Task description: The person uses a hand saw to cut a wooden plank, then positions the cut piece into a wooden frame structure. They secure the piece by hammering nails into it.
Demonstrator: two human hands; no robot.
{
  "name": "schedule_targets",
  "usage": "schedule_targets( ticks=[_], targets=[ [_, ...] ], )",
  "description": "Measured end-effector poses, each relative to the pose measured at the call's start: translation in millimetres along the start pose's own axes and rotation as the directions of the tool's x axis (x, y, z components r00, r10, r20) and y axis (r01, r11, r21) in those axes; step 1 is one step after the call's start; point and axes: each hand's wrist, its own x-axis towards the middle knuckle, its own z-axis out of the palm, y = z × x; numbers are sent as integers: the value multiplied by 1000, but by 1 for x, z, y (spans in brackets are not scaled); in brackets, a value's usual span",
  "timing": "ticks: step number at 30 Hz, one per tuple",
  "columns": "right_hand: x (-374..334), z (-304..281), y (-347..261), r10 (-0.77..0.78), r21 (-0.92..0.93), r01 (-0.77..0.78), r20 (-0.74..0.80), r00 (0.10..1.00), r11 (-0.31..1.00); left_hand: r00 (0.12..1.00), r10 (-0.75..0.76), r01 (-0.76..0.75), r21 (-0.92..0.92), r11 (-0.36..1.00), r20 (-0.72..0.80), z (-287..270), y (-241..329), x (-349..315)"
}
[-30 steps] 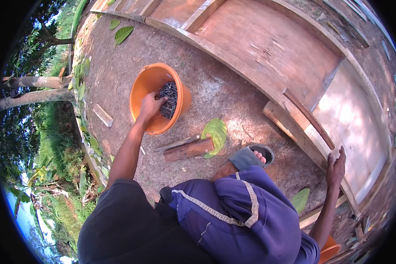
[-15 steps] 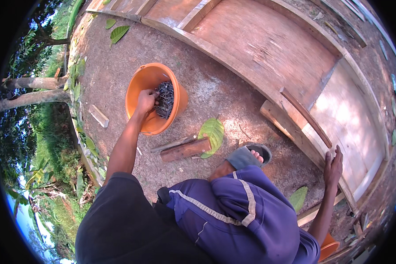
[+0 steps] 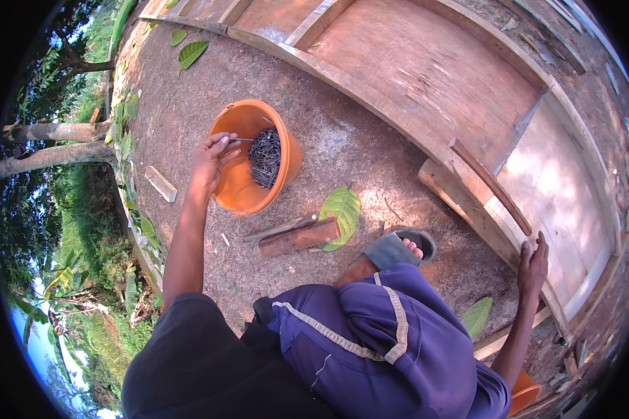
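Note:
An orange bucket on the ground holds a heap of loose grey nails. Above its left rim, my left hand pinches a single nail between thumb and fingertips, the nail pointing right over the bucket. Far to the right, my right hand rests at the edge of a long wooden frame, fingers apart and nothing seen in them. Just beyond its fingertips is the end of a narrow brown wooden stick, which lies slanted across the frame's edge.
Short wood offcuts and a large green leaf lie between the bucket and my sandalled foot. Another small wood block lies left of the bucket. A second orange container shows partly at the lower right. Reddish panels fill the frame.
My left hand has risen out of the bucket toward its left rim, and a nail now shows in its fingers. My right hand stays at the frame's edge.

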Motion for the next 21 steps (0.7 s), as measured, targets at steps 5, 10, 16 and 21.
schedule_targets(
  ticks=[5,10,16,21],
  targets=[
    [2,5,1,-12,5,12,-14,1000,1000,981,-25,39,-69,997,193,22,29,-24],
    [1,2,4,-21,-13,21,-27,999,1000,579,-476,-25,598,801,662,87,46,-96],
    [2,5,4,-37,-11,37,-30,999,999,847,-395,-401,915,-40,355,74,-72,-140],
    [0,7,-5,-34,-11,34,-24,999,999,843,-337,-435,900,29,419,41,-109,-119]
  ],
)
